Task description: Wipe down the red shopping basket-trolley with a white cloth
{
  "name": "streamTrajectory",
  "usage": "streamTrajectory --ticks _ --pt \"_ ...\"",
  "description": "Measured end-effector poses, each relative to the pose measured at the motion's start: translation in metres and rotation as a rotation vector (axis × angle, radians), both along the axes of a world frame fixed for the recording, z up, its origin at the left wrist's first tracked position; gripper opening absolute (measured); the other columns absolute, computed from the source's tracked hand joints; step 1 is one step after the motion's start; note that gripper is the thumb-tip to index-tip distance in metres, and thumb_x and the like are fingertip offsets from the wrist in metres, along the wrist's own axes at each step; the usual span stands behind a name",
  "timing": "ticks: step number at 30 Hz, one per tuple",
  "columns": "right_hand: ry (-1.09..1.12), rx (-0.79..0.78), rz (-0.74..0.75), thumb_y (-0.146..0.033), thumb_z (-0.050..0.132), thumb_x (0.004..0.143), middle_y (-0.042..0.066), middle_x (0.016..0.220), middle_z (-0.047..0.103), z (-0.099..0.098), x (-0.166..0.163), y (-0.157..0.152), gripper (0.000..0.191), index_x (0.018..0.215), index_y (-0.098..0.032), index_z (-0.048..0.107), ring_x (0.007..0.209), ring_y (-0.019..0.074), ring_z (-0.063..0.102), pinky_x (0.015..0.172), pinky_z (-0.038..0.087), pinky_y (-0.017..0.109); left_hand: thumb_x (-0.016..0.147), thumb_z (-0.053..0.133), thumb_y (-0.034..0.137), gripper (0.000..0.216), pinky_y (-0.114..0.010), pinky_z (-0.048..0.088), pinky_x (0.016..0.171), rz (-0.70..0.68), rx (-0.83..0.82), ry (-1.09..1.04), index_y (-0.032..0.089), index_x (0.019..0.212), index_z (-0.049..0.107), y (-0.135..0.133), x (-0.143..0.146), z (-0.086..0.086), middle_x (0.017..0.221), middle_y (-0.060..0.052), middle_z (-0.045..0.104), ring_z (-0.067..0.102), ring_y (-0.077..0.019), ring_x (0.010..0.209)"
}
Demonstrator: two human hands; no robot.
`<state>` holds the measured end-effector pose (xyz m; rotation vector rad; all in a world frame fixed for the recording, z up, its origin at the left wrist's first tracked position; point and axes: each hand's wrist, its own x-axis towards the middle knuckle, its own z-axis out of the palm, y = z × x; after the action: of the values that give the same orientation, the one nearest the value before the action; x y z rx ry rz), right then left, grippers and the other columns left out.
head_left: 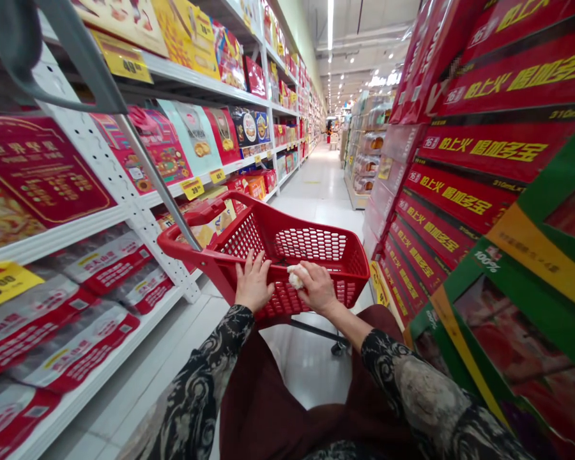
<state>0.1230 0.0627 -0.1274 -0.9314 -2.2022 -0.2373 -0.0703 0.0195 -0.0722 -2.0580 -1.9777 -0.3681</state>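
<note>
A red plastic shopping basket on wheels [345,255] stands in a supermarket aisle in front of me. My left hand [253,282] rests flat on its near rim, fingers spread. My right hand [316,287] is closed around a small crumpled white thing [296,276], perhaps a tissue, and presses against the same rim. The basket's grey pull handle [91,70] rises up to the upper left, close to the camera. I cannot see anything inside the basket.
White shelves [100,217] on the left hold red and yellow gift boxes with yellow price tags [192,188]. Stacked red cartons [464,198] and green boxes [531,287] wall the right side. The white-tiled aisle [323,172] runs far ahead.
</note>
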Motion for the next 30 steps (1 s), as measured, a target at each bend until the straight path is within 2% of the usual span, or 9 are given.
streamTrajectory --ticks 3,9,16,22,25,30 --pt "-0.026 -0.045 -0.040 -0.032 0.057 0.077 0.011 0.128 0.047 0.002 -0.008 0.012 0.048 0.124 -0.023 0.051 0.108 0.0269 0.044 0.087 0.033 0.039 0.070 0.055 0.031 0.055 -0.060 0.017 0.107 0.004 -0.046 0.000 0.020 0.124 0.047 0.016 -0.001 0.005 0.146 -0.009 0.031 0.011 -0.0315 0.138" --pt "0.007 -0.037 -0.144 -0.026 0.053 0.082 0.010 0.121 0.053 -0.002 -0.022 0.041 0.032 0.114 -0.021 0.056 0.100 0.0243 0.046 0.080 0.034 0.035 0.070 0.054 0.030 0.057 -0.056 0.020 0.108 -0.009 -0.071 0.012 0.016 0.125 0.045 0.045 0.000 0.008 0.145 -0.010 0.033 0.013 -0.0298 0.138" --pt "0.011 -0.018 -0.146 -0.020 0.048 0.086 0.010 0.122 0.053 -0.009 -0.008 0.079 0.030 0.116 -0.021 0.056 0.107 0.0232 0.047 0.085 0.037 0.036 0.070 0.054 0.029 0.061 -0.055 0.020 0.108 -0.044 -0.078 0.032 0.015 0.128 0.042 0.082 0.009 0.002 0.145 -0.011 0.031 0.013 -0.0298 0.138" --pt "0.026 0.123 -0.057 -0.010 0.039 0.089 0.010 0.131 0.050 -0.014 0.005 0.104 0.037 0.121 -0.017 0.054 0.130 0.0235 0.032 0.104 0.030 0.044 0.071 0.050 0.025 0.062 -0.050 0.020 0.109 -0.065 -0.065 0.050 0.013 0.131 0.040 0.109 0.017 -0.003 0.148 -0.010 0.027 0.013 -0.0278 0.138" --pt "-0.022 0.190 0.048 -0.010 0.037 0.090 0.009 0.131 0.051 -0.017 0.009 0.110 0.038 0.124 -0.018 0.052 0.133 0.0213 0.030 0.105 0.031 0.042 0.071 0.048 0.023 0.064 -0.050 0.019 0.110 -0.053 -0.073 0.062 0.011 0.134 0.037 0.116 0.021 -0.003 0.148 -0.010 0.025 0.013 -0.0271 0.138" --pt "-0.103 0.181 0.153 -0.010 0.040 0.089 0.007 0.130 0.052 -0.017 0.019 0.118 0.038 0.123 -0.020 0.053 0.131 0.0206 0.034 0.104 0.035 0.042 0.072 0.044 0.019 0.064 -0.055 0.018 0.108 -0.021 -0.099 0.079 0.012 0.135 0.035 0.122 0.029 -0.001 0.148 -0.009 0.024 0.014 -0.0262 0.138"
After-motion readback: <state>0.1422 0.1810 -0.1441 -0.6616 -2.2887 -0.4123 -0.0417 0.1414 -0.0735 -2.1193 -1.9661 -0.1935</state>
